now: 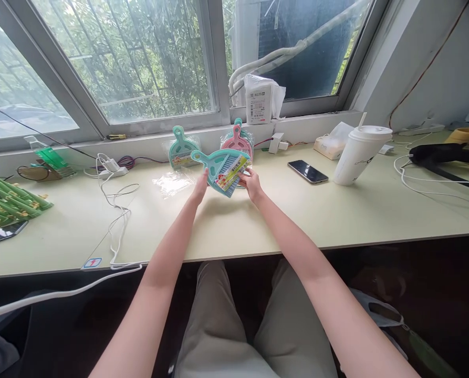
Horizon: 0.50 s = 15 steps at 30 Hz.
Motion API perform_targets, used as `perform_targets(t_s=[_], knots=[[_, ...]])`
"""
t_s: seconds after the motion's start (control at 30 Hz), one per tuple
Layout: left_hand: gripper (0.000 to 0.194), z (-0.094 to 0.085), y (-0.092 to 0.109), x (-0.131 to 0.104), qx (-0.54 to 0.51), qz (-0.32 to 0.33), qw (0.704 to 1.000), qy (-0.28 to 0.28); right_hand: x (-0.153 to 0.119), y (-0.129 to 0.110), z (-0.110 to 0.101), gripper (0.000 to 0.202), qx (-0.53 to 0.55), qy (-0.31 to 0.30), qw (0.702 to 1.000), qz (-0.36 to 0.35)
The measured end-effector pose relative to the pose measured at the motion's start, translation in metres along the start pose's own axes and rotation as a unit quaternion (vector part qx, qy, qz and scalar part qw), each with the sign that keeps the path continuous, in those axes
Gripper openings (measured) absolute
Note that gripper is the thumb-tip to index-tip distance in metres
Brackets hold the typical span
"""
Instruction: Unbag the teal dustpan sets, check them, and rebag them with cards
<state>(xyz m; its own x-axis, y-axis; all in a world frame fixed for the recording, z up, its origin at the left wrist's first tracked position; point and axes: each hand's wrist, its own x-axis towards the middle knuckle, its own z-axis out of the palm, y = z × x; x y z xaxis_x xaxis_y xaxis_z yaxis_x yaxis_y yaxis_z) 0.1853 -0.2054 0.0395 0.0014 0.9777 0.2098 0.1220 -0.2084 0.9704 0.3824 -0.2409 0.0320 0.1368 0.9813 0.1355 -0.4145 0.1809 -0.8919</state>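
A teal dustpan and brush set [222, 169] with a yellow and white label is held up over the table, its handle pointing left. My left hand [202, 184] grips it near the handle, thumb up. Around its right edge, by the label, my right hand [251, 184] is closed. Behind, a second teal set [181, 149] leans against the window ledge. A pink set [237, 137] stands beside it, with another teal one partly hidden at its back. Clear plastic wrapping [173, 182] lies on the table left of my hands.
On the right are a black phone [308, 171], a tissue pack [332, 143], a white cup [358, 157] with a straw, and a black strap [435, 157]. White cables [118, 226] and green packets [8, 202] lie left. The table [234, 231] ends before my knees.
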Motion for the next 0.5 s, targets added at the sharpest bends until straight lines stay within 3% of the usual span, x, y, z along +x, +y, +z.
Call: perform_targets(t_s=[0.1, 0.27, 0.33, 0.43, 0.5], knots=[[0.043, 0.016, -0.011, 0.000, -0.063, -0.083, 0.995, -0.005, 0.003, -0.001, -0.002, 0.004, -0.060, 0.020, 0.998, 0.016], [0.044, 0.007, -0.013, -0.001, -0.143, -0.099, 0.983, 0.049, 0.014, -0.005, -0.023, 0.023, -0.269, 0.027, 0.962, 0.049], [0.045, 0.001, -0.013, 0.001, -0.166, -0.111, 0.978, 0.054, 0.019, -0.009, -0.035, 0.023, -0.270, 0.108, 0.956, 0.023], [0.049, -0.006, -0.015, 0.004, -0.195, -0.107, 0.974, 0.040, 0.026, -0.015, -0.054, 0.034, -0.188, 0.288, 0.939, 0.007], [0.049, -0.007, -0.018, 0.006, -0.207, -0.091, 0.974, 0.014, 0.027, -0.018, -0.062, 0.046, -0.168, 0.310, 0.935, 0.033]])
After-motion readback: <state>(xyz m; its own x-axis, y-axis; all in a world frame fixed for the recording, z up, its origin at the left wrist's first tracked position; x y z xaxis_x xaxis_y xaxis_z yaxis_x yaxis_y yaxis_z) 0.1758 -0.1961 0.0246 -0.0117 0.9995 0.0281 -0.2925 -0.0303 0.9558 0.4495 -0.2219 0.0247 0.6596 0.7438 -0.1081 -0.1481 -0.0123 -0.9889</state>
